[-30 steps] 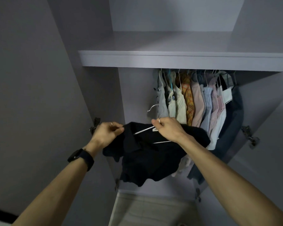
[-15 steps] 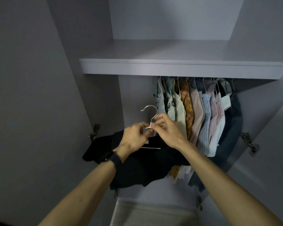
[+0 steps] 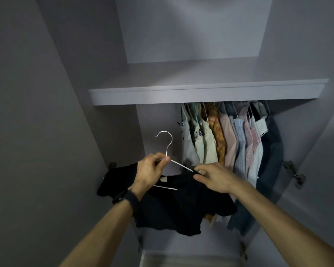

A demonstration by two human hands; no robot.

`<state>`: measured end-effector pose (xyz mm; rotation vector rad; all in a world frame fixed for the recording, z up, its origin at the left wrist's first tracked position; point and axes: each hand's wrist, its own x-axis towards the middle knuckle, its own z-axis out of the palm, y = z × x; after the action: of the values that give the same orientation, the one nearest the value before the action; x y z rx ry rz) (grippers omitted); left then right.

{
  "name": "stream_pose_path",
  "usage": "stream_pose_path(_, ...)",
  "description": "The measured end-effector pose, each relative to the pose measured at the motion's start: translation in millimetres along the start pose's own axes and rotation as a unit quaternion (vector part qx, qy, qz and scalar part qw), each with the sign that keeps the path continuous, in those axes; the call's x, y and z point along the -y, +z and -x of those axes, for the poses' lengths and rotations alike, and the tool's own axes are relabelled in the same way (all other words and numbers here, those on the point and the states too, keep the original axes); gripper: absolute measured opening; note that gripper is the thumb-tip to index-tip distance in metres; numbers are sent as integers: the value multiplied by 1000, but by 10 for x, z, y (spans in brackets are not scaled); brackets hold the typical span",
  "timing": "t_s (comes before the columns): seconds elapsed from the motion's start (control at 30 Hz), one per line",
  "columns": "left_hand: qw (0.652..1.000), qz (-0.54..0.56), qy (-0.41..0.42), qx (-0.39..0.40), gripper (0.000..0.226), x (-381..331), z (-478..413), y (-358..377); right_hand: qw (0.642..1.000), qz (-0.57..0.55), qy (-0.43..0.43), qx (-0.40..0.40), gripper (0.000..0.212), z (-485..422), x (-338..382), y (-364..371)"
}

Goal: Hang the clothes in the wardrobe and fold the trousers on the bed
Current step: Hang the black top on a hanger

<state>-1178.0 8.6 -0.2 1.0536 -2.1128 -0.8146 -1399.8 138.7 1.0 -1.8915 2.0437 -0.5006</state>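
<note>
One black garment (image 3: 181, 205) is hanging on a white wire hanger (image 3: 167, 149), held up in front of the open wardrobe's left part, below the shelf (image 3: 201, 91) & just left of the hung clothes; its fabric is drooping unevenly, w/ a pale label showing near the neck. L hand (image 3: 150, 170) is pinching the hanger at the base of its hook, thumb & fingers curled round the wire; the hook is pointing up, touching nothing. R hand (image 3: 214, 177) is gripping the black cloth at the hanger's right shoulder, fingers curled on it. L wrist is wearing a dark band (image 3: 126, 197); a ring (image 3: 155, 156) is sitting on a L finger. Hung clothes (image 3: 229, 143) (cream, orange check, pink, pale blue, stripes, dark denim) are filling the right part under the shelf; a metal hinge (image 3: 295, 174) is showing at the right side.
</note>
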Motion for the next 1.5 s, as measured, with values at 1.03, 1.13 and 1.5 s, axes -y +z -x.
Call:
stream_pose_path(1.03,599,-800,-11,-33,67,976,-429,-1335,984,-23,149,-99,22,-1472,622,291)
stream_pose_path(1.13,563,-825,6,-46,66,1055,-478,-1325,979,-25,158,-126,19,-1663,561,504)
stream_pose_path(1.5,520,-850,22,-88,64,1172,-491,-1312,942,-40,122,-310,31,-2215,469,719)
